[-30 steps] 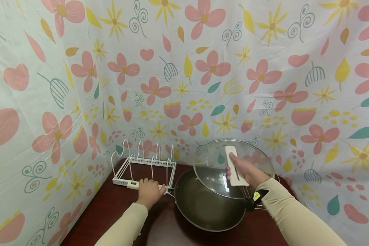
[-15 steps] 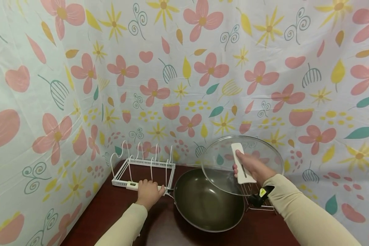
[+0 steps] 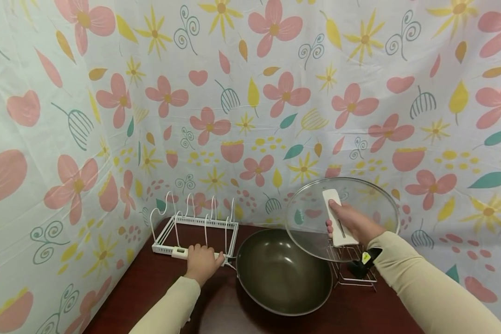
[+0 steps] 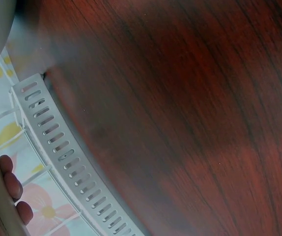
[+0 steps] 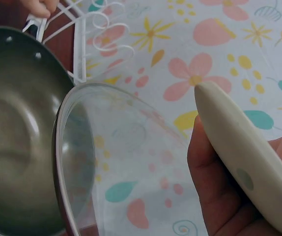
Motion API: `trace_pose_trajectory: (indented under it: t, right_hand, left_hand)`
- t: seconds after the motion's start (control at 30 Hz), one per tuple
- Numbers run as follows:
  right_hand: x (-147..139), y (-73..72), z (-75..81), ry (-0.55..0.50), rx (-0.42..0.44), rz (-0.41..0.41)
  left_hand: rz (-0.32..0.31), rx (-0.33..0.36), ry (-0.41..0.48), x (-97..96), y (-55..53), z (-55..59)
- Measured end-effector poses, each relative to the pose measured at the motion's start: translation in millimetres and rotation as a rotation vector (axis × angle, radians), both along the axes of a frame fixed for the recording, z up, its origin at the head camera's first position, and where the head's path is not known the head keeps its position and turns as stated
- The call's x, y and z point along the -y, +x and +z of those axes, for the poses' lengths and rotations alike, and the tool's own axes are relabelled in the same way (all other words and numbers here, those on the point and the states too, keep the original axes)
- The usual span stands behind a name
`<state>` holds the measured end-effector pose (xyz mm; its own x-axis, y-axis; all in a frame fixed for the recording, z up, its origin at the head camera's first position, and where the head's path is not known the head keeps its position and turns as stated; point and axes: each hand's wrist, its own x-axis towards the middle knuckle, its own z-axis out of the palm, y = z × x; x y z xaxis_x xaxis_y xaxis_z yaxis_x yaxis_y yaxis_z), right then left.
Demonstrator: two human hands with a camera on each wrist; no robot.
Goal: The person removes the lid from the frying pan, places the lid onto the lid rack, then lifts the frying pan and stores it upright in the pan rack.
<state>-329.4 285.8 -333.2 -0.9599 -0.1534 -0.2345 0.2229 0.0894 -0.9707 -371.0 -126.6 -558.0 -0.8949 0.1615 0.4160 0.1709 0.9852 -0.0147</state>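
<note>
White wire forms the rack (image 3: 204, 221), which is seen just beyond the left hand (image 3: 202, 263), on the dark red table (image 3: 150, 287). By that hand the pan's handle (image 3: 179, 252) is gripped, with the fingers curled round it, and neither hand nor handle has been noticeably shifted over the last second. Directly to the right of this grip the pan (image 3: 284, 278) is held, its hollow facing up.

Farther right, the change is found: the glass lid (image 3: 302, 208) has been carried rightward and slightly upward, away from the left hand. Its right-hand part of the pan had been covered in the head view; now only the far right rim is overlapped, and the inside is almost wholly exposed. The lid is held tilted by its knob (image 3: 336, 223), which is clasped between thumb and fingers of the right hand (image 3: 356, 225). Below that hand a wire stand (image 3: 356, 281) has been brought further into sight; whether it is touched by the lid cannot be told. From this, the uncovering of the pan is judged to be nearly complete, with the lid not yet put down.
</note>
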Motion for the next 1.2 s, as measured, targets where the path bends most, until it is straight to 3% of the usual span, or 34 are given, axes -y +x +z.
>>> trace_pose_trajectory:
  t: [0.77,1.2]
  right_hand:
    - [-24,4.2,14.5,0.135,-0.083,-0.01]
    - [-41,10.9,22.8,0.235,-0.173,-0.027]
  left_hand:
    - [0.015,0.019,-0.008,-1.6,-2.0,-4.1]
    - [0.017,0.027,-0.01,-0.7,-3.3,-5.6]
